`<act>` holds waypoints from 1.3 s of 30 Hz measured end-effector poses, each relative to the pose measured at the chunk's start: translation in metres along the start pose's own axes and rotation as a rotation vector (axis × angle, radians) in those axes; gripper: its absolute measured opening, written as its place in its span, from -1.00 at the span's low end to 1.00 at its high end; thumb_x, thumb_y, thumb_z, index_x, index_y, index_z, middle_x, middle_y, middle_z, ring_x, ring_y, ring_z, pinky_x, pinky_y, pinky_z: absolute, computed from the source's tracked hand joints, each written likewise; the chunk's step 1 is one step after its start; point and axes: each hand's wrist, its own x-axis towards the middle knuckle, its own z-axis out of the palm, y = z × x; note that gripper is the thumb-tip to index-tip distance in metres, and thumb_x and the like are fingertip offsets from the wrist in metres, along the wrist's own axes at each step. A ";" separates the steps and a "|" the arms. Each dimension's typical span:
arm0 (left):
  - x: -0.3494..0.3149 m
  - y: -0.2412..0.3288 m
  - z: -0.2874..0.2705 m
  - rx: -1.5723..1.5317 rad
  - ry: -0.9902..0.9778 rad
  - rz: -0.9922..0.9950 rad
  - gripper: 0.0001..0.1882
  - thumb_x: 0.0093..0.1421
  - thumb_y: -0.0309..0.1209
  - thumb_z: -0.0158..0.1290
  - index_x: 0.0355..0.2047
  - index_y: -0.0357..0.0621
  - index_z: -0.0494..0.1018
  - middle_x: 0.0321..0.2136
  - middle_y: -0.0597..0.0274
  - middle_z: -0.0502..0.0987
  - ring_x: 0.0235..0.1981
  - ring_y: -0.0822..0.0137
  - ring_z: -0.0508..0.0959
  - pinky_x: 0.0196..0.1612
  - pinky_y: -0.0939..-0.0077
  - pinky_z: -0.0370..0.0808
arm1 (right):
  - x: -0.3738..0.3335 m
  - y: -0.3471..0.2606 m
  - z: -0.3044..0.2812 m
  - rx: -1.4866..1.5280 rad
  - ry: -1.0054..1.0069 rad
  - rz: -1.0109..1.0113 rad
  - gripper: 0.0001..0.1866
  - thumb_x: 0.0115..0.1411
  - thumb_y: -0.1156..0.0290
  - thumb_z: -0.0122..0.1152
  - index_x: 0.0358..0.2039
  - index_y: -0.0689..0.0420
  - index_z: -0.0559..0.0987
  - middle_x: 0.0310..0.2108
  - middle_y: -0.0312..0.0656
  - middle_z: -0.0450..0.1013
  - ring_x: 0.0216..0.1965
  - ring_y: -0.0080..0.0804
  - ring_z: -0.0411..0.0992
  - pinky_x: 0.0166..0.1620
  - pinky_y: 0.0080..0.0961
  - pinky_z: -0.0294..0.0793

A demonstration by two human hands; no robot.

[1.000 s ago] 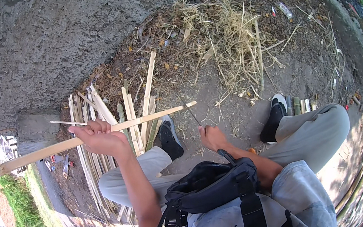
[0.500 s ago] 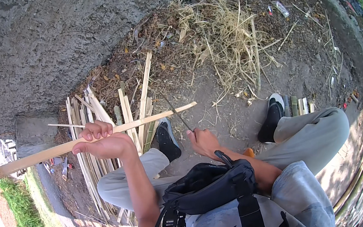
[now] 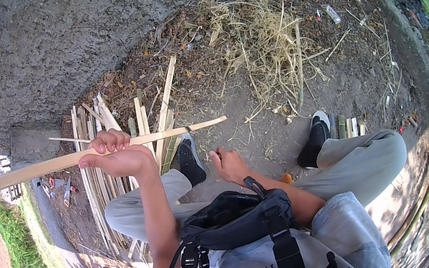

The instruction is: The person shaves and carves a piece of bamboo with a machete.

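A long pale bamboo strip (image 3: 45, 168) runs slantwise across the left side, its thin far end pointing toward the middle. My left hand (image 3: 121, 156) is closed around it with the palm up. Right of the strip's tip, my right hand (image 3: 229, 164) is curled around a thin knife (image 3: 220, 154). Only a dark bit of it shows at the fingers; the blade is hard to make out now. A dark mark crosses the strip near its far end, and I cannot tell whether it is the blade. A thin sliver (image 3: 68, 140) sticks out beside my left fingers.
Many split bamboo strips (image 3: 95, 183) lie under my left arm and beside my left foot. Beyond my feet is a heap of curly shavings (image 3: 270, 48). A rough concrete slab (image 3: 64, 30) fills the upper left. Short bamboo pieces (image 3: 344, 127) lie by my right foot, and poles (image 3: 421, 201) at far right.
The strip and my left hand have shifted slightly left and up in view. My right hand has moved a little left, and the blade, plain before, hardly shows now.
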 end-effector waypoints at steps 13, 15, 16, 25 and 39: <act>0.017 -0.006 -0.016 -0.079 0.076 -0.049 -0.33 0.20 0.40 -0.34 -0.64 0.07 0.04 -0.77 0.45 0.00 -0.75 0.54 -0.04 -0.69 0.67 -0.15 | 0.021 0.080 0.007 -0.122 -0.044 0.171 -0.50 0.34 0.07 -0.15 -0.31 0.34 0.49 -0.53 0.27 0.47 -0.41 0.32 0.46 -0.26 0.06 0.44; 0.021 -0.007 -0.017 -0.078 0.058 -0.044 -0.33 0.20 0.40 -0.35 -0.64 0.07 0.04 -0.77 0.44 0.01 -0.75 0.55 -0.03 -0.69 0.67 -0.14 | 0.020 0.069 0.010 -0.167 -0.072 0.258 -0.53 0.34 0.11 -0.12 -0.34 0.35 0.48 -0.57 0.26 0.45 -0.44 0.33 0.44 -0.30 0.07 0.42; 0.020 -0.002 -0.024 -0.067 0.067 -0.031 -0.33 0.21 0.39 -0.35 -0.64 0.07 0.03 -0.77 0.44 0.02 -0.74 0.55 -0.03 -0.69 0.66 -0.13 | 0.008 0.027 0.008 -0.153 -0.089 0.135 -0.48 0.34 0.07 -0.15 -0.32 0.36 0.50 -0.52 0.27 0.47 -0.40 0.32 0.46 -0.23 0.06 0.44; 0.021 -0.006 -0.018 -0.069 0.111 -0.059 -0.32 0.20 0.40 -0.36 -0.65 0.06 0.02 -0.76 0.44 -0.02 -0.75 0.53 -0.07 -0.68 0.63 -0.15 | 0.020 0.045 0.005 -0.125 -0.071 0.216 -0.49 0.33 0.06 -0.14 -0.26 0.36 0.48 -0.52 0.28 0.47 -0.39 0.30 0.48 -0.23 0.05 0.45; -0.002 0.000 -0.006 -0.133 -0.085 -0.030 -0.34 0.22 0.37 -0.35 -0.62 0.05 0.06 -0.75 0.43 0.03 -0.74 0.52 -0.04 -0.68 0.64 -0.13 | -0.002 -0.020 -0.008 0.002 -0.092 -0.061 -0.46 0.35 0.08 -0.21 -0.31 0.36 0.54 -0.51 0.30 0.47 -0.35 0.27 0.49 -0.17 0.04 0.45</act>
